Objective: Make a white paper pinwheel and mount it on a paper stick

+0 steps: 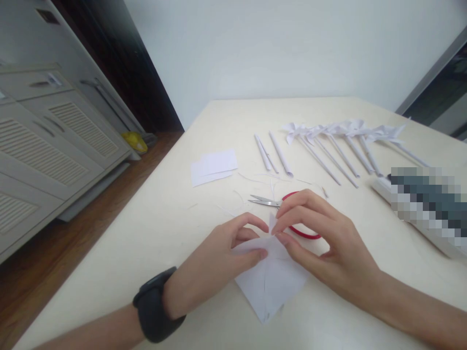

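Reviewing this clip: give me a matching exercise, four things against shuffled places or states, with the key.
1. creased sheet
2. scissors
3. flat sheets
4. pinwheels

A. overlapping, left of the scissors
B. side by side in a row
C. pinched by the left hand and right hand
D. blades slightly open, handles red

Pairs: 1-C, 2-D, 3-A, 4-B

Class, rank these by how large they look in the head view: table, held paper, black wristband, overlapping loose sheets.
1. Table
2. Held paper
3. Black wristband and overlapping loose sheets: left unranked, since the wristband is nearer the camera.
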The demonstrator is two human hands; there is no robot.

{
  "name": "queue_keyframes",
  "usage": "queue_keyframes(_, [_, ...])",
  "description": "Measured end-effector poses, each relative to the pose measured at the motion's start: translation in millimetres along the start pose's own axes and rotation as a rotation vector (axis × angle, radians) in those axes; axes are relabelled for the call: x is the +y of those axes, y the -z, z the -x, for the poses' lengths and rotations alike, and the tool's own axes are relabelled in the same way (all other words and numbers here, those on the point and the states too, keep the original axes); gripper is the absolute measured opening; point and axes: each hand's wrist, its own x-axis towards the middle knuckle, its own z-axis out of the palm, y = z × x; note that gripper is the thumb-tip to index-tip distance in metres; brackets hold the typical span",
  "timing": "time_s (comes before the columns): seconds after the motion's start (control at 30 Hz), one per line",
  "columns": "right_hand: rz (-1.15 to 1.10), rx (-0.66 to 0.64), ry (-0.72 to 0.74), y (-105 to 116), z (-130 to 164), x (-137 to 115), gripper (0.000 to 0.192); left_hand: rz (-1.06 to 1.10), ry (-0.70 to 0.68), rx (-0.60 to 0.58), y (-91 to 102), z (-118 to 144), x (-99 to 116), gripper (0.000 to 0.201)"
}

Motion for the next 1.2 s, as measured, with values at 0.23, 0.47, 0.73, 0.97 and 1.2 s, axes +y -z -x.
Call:
queue_keyframes(0.23, [0.253, -0.021, 0.317, 1.3, 3.8, 3.8, 0.019, 0.212, 0.037, -0.053, 4.6, 0.9, -0.7, 0.031])
queue_keyframes(0.47, [0.386, -0.070, 0.477, -1.4, 2.5, 12.4, 0.019, 0.310, -0.003, -0.019, 7.3, 4.0, 2.9, 0.038])
queue_keyframes(0.73, [0.442, -0.064, 0.458, -4.2, 3.0, 13.4, 0.018, 0.154, -0.090, 0.117, 4.3, 6.3, -5.5, 0.041])
queue_keyframes(0.97, [0.280, -0.086, 0.225, -3.0, 3.1, 6.1, 0.018, -0.038, -0.183, 0.234, 1.9, 6.9, -4.8, 0.036])
queue_keyframes(1.2, [0.192, -0.054, -0.007, -8.8, 3.9, 3.6, 0.009, -0.143, -0.244, 0.313, -1.8, 7.0, -8.0, 0.034])
